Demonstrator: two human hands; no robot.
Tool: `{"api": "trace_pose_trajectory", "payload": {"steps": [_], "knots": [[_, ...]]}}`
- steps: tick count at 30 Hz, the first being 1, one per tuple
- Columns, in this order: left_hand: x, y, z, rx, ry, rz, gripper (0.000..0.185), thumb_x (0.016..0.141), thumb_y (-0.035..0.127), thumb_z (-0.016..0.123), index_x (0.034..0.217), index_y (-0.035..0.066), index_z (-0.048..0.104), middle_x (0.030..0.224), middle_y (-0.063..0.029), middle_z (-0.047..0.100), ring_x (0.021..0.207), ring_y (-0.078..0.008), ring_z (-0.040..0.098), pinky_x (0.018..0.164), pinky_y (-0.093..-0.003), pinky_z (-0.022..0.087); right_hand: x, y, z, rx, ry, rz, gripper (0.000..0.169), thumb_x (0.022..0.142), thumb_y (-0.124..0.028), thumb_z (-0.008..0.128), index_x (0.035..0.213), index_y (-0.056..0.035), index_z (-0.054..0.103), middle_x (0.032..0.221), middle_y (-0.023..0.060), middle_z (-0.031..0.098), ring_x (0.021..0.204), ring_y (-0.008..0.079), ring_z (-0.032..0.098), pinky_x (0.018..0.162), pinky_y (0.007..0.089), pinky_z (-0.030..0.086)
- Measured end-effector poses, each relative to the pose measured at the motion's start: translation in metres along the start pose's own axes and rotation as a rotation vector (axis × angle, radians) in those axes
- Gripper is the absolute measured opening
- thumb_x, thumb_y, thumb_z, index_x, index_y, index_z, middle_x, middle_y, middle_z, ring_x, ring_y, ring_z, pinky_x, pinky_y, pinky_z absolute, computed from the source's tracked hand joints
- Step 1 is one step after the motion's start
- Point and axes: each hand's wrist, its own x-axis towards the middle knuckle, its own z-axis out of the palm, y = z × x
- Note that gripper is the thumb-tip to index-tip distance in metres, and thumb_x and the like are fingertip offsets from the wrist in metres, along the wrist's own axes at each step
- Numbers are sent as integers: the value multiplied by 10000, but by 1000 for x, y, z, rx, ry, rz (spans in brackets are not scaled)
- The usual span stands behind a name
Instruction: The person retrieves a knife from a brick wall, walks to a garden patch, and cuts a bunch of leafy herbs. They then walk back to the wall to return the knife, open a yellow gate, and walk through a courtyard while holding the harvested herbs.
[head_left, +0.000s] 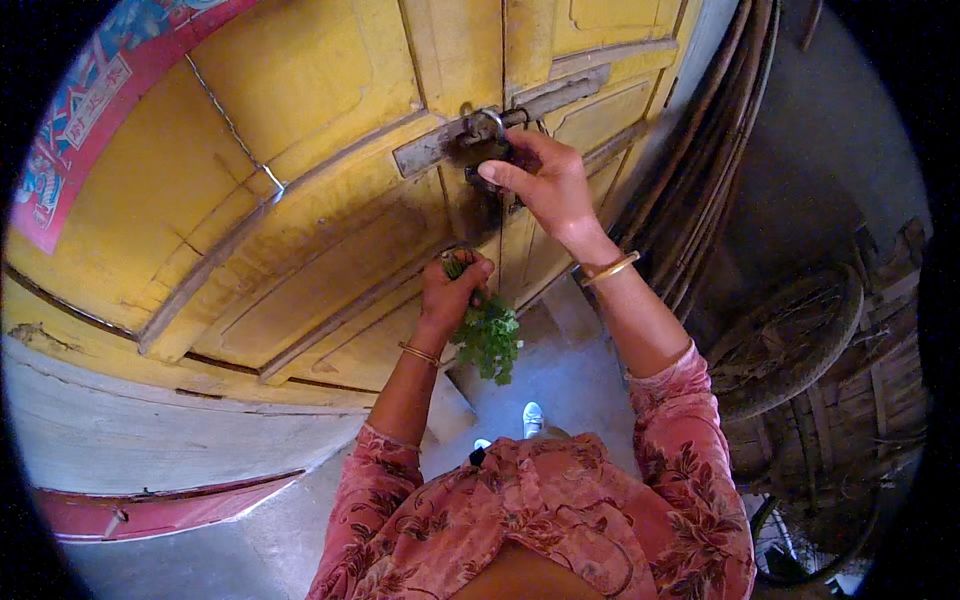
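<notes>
My right hand (555, 184) is raised to the slide bolt across a yellow wooden double door (337, 97). Its thumb and fingers are closed around a padlock, whose bright shackle (495, 120) loops through the dark metal hasp. The padlock's body is mostly hidden by my fingers and shadow. A worn metal bolt plate (424, 152) lies left of the shackle, and another plate (566, 86) is fixed on the right door leaf. Lower down, my left hand (452, 292) grips a bunch of green leafy herbs (489, 341) by the stems, leaves hanging downward.
Long brown poles or hoses (712, 165) stand against the wall at the right. Below them are a wheel with a tyre (832, 352) and a woven slatted panel (825, 427). A red-edged raised sill (172, 501) runs at lower left. A coloured printed poster (82, 120) hangs on the door.
</notes>
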Motion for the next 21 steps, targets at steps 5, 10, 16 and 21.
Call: {"api": "trace_pose_trajectory", "payload": {"steps": [5,10,16,21], "knots": [[0,-6,-5,-15,-9,8,135,776,165,659,763,59,577,601,7,544,518,-85,524,434,-222,401,-1,-3,2,-233,8,-11,491,665,-299,763,976,48,605,762,137,635,646,175,594,609,300,488],[-5,-14,-10,-58,-14,-11,131,777,159,654,753,56,577,601,2,542,512,-92,521,437,-223,394,-19,4,7,-324,59,-46,522,658,-301,780,990,51,583,750,91,610,648,132,546,608,272,470],[-12,-11,-15,-56,12,16,120,774,150,649,746,53,585,595,7,531,505,-84,500,442,-220,389,-11,12,25,-421,190,-79,441,670,-257,777,950,30,594,753,64,614,669,111,545,620,253,463],[-23,-2,-15,-80,44,0,125,776,158,651,755,53,588,608,11,535,518,-73,494,445,-218,387,-2,38,32,-308,346,-232,265,655,-226,763,781,-34,630,709,122,614,672,279,582,626,341,470]]}}
